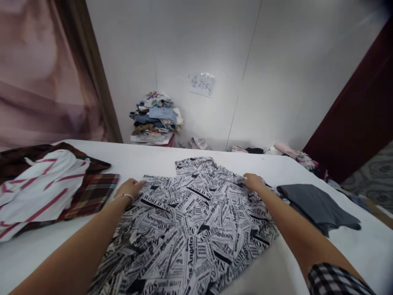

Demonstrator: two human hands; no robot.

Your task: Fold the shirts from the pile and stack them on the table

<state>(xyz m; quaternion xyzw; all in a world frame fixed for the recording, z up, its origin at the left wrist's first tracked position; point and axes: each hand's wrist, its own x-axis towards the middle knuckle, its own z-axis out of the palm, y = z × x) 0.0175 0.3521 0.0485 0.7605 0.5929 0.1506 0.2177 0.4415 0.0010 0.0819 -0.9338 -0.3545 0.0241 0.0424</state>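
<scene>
Newspaper-print garment (196, 221) carries black headline words, among them "WORLD N", "Newspaper", "Los Angeles" and "ASSIFIEDS". A paper sign (202, 85) on the wall bears handwritten characters, too blurred to read.

Ahead of me the far wall (276, 82) is plain white panelling with thin seams, evenly lit. A paper sign (202, 85) with handwritten characters is taped to it, under glossy film. On the left hangs a pinkish-brown curtain (39, 73) beside a brown frame (98, 82); on the right I see a dark maroon panel (362, 110) and, past it, patterned grey floor (377, 168). The white desk (147, 157) fills the near view — beyond its far edge a stack of folded clothes (156, 119) stands against the wall, with looser garments (288, 153) further right.
</scene>
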